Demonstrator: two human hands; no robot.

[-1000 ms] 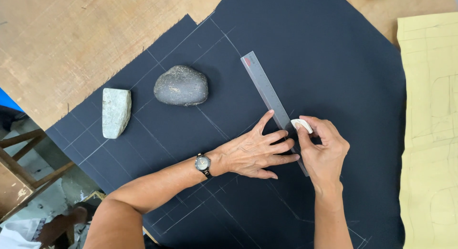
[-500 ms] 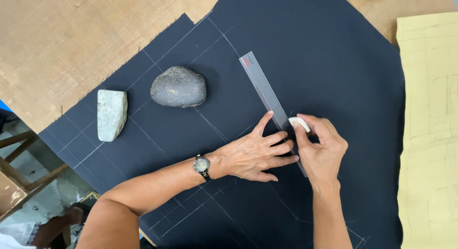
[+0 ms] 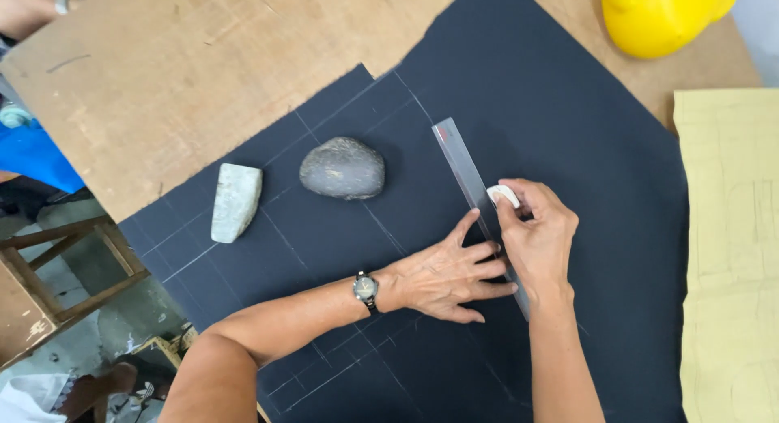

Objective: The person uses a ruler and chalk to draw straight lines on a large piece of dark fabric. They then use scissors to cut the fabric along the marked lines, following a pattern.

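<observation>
Left forearm: crosses the near edge of the cloth, a wristwatch (image 3: 365,289) with a dark band at the wrist.
Left hand (image 3: 445,275): flat, palm down, fingers spread wide; no closed grip. Fingertips press the near part of the ruler (image 3: 477,202) against the cloth.
Right hand (image 3: 537,232): just beside the left, on the ruler's right edge. Grip closed: thumb and fingers pinch a small white piece of chalk (image 3: 503,195), its rounded edge touching the ruler about midway along it.
Ruler: long, thin, clear grey plastic strip, lying flat and slanting up to the left, a small red mark near its far end.
Cloth (image 3: 552,107): dark navy, matte, finely woven; covers the middle of the table, marked with a grid of faint white chalk lines.
Dark stone (image 3: 342,168): rounded, smooth, grey-black; rests on the cloth left of the ruler, well apart from the hands.
Pale stone (image 3: 236,201): blocky, rough, greenish-white; near the cloth's left edge.
Paper (image 3: 730,253): yellowish sheet with faint pencil lines, at the right.
Table (image 3: 162,90): bare brown board, scuffed.
Yellow object (image 3: 661,16): glossy, rounded, at the far right corner.
</observation>
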